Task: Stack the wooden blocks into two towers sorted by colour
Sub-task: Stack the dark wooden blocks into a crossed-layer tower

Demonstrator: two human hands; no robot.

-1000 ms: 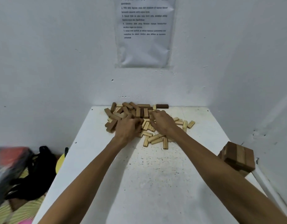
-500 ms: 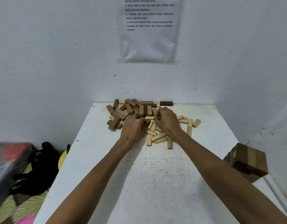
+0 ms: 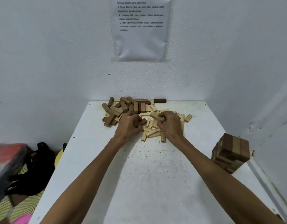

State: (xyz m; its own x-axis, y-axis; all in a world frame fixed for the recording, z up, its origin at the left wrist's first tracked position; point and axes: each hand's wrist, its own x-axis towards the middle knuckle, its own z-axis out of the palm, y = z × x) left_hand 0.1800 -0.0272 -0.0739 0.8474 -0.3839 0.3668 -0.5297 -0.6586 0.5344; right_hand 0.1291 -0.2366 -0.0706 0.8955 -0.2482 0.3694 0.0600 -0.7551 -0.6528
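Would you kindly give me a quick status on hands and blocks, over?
Left hand grips a brown block; right hand pinches a tan block. Pile unsorted at back of table. Brown tower stands right, nothing obstructing.

Brown and pale blocks (image 3: 136, 107) heaped far centre; stacked tower (image 3: 231, 151) at right

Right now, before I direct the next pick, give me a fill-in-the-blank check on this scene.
On the table, the stacked tower stands at the ____ edge.
In the pile, the darker blocks lie mostly on its ____ side.
The right hand grips one ____ over the pile.
Missing words: right; left; block.
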